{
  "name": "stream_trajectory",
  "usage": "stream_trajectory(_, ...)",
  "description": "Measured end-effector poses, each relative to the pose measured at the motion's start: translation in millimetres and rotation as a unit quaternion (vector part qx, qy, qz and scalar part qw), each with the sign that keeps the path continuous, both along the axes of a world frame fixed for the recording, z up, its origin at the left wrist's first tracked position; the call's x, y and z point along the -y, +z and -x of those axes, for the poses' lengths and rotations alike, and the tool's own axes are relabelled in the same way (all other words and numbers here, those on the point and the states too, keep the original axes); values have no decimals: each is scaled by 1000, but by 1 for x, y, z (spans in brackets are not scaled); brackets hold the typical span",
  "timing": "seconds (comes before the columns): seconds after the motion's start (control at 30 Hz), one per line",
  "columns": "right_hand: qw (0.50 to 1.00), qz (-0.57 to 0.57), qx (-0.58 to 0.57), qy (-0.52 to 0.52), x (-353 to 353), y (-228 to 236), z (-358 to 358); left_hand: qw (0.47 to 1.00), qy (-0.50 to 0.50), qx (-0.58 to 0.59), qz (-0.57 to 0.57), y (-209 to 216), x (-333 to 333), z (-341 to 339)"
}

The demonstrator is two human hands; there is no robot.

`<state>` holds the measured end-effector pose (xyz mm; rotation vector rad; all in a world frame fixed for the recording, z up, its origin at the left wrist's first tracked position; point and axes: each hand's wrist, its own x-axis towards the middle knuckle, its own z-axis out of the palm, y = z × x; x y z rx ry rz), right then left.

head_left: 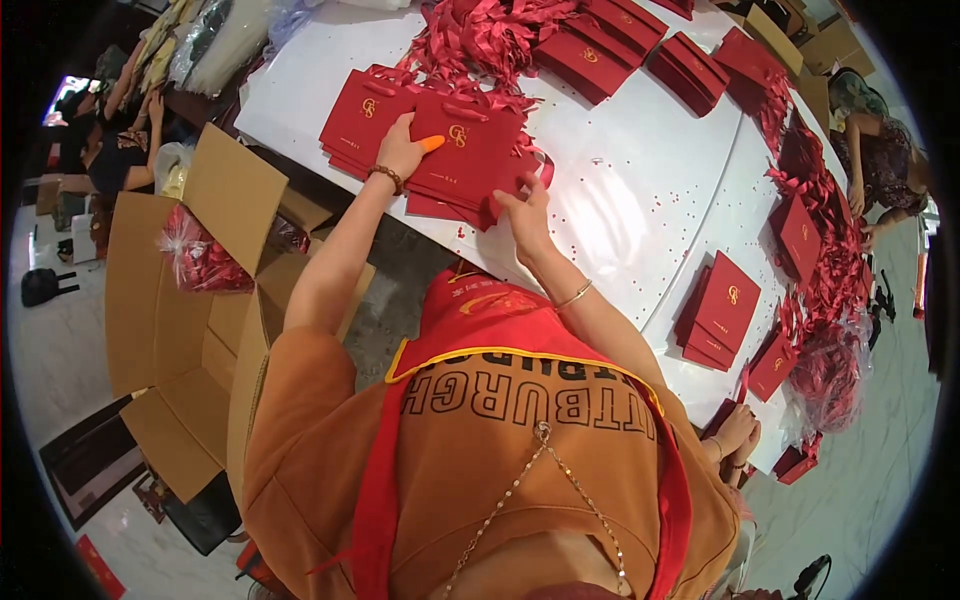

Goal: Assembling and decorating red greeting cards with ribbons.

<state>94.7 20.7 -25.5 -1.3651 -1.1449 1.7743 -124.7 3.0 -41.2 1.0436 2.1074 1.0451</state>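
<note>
My left hand point(402, 158), with an orange cover on its thumb, grips the left side of a red paper gift bag point(468, 150). This bag lies on top of others at the near edge of the white table, its ribbon handles toward the far side. At the bag's lower right corner is my right hand point(526, 212), fingers spread and curved; whether a fingertip touches the edge I cannot tell. Just left of the gripped bag, and partly under it, sits another stack of red gift bags point(350, 112).
Beyond lies a heap of red ribbons point(475, 45) beside folded red bags point(600, 45). More bag stacks point(722, 305) stand to the right, near a co-worker's hands point(738, 430). An open cardboard box point(140, 300) is at my left. Red specks dot the white table point(610, 215).
</note>
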Motion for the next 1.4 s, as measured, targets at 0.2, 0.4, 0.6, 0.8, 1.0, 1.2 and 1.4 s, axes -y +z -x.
stream_trajectory(0.2, 992, 23, -107, 56, -14, -26, -9, 987, -7, 134, -86, -14, -4, 7)
stream_trajectory(0.4, 985, 73, -145, 51, -17, -24, -9, 984, -111, 125, -53, 11, 6, -5)
stream_trajectory(0.6, 984, 45, -171, 20, -15, -21, -7, 988, -150, -26, -30, 1, 21, -39)
stream_trajectory(0.8, 990, 56, -131, -8, -12, -32, -13, 986, -54, -83, 134, 23, 34, -65)
stream_trajectory(1.0, 993, 76, -91, -5, -13, -22, -12, 982, 71, -128, 117, -4, 45, -74)
stream_trajectory(1.2, 992, 68, -107, 15, -17, -21, -9, 997, 31, -67, 26, -18, 44, -72)
stream_trajectory(1.4, 988, 45, -127, 72, -21, -14, -13, 988, -10, -126, 92, -18, 34, -64)
